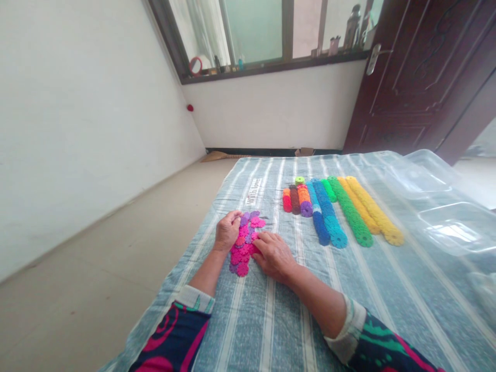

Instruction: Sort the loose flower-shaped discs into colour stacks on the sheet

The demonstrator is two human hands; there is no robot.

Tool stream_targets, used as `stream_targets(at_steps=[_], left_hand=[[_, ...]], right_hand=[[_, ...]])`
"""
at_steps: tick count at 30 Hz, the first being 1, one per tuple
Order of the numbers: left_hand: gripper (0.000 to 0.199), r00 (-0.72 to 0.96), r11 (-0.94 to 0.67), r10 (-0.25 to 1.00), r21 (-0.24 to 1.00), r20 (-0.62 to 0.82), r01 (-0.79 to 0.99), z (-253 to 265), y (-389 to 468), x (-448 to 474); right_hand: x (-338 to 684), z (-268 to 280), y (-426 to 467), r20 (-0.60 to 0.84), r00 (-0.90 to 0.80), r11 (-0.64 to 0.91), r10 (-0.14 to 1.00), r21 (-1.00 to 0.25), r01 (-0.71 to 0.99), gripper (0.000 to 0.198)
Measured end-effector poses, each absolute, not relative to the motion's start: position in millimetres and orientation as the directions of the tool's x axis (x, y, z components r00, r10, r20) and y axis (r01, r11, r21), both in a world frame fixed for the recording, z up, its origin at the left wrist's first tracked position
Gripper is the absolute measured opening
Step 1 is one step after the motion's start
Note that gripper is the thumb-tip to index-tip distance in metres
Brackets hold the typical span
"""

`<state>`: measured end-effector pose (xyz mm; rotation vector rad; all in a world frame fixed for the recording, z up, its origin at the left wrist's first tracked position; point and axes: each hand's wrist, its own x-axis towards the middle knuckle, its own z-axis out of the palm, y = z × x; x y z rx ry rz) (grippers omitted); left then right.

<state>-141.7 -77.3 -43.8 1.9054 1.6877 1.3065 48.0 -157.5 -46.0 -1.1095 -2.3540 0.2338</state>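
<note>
A loose pile of notched plastic discs (241,252), mostly pink with some purple ones, lies on the striped bedcover between my two hands. My left hand (228,231) is at the pile's upper left, its thumb and fingers pinched on a purple disc (244,220). From the right, my right hand (274,254) reaches in with curled fingers, closed on a pink disc (254,249) at the pile's edge. Its fingertips are partly hidden. To the right, overlapping rows of discs are sorted by colour: blue (327,209), green (351,214) and yellow (374,209).
Shorter rows of red (287,200), brown and orange discs lie left of the blue ones. Two clear plastic tubs (461,227) stand at the right. The striped bedcover (271,320) drops off at the left towards the floor (116,268). A dark red door (422,77) is behind.
</note>
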Motion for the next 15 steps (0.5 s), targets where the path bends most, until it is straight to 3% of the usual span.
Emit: stream_targets(at_steps=[15], left_hand=[[0.026, -0.089, -0.282, 0.909, 0.76, 0.407, 0.586, -45.9, -75.7, -142.3]], right_hand=[[48.8, -44.9, -157.8, 0.382, -0.533, 0.654, 0.755, -0.373, 0.659, 0.012]])
